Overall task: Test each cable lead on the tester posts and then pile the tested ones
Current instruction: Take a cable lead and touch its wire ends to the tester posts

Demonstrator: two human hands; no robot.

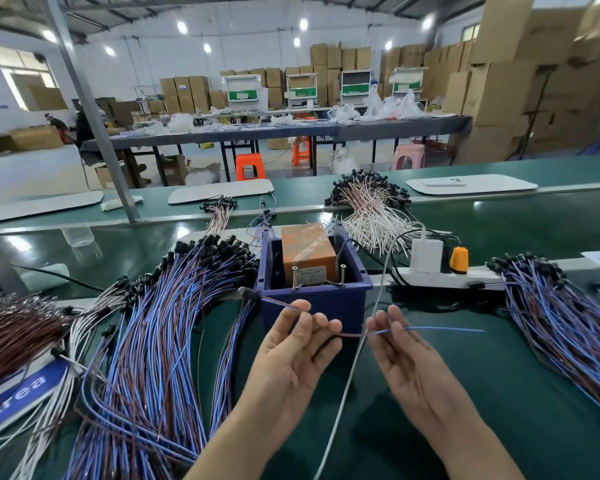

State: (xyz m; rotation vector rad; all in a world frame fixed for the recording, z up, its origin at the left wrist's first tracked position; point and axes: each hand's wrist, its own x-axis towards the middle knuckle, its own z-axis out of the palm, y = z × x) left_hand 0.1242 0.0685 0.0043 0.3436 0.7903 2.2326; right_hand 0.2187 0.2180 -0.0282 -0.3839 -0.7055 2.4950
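- Blue and brown insulation covers the thin twin-wire cable lead [444, 329], which stretches nearly level across the lower middle of the frame, just in front of the tester box [329, 303].
- Its black moulded plug lies at the left end, beside the box's lower left corner; the bare-looking blue tail juts out to the right past the right hand [402, 355].
- The left hand [291, 344] pinches the lead between its thumb and curled fingertips, palm turned up.
- The right hand nips the same lead between its thumb tip and fingers that are only slightly bent.
- The box is dark blue plastic, open-topped, and holds an orange taped block; two upright metal screw posts [294, 277] stand at its near edge, apart from the lead.
- Glossy loose heaps of like leads lie at left [160, 327] and at right [568, 306] on the smooth green bench [499, 403].
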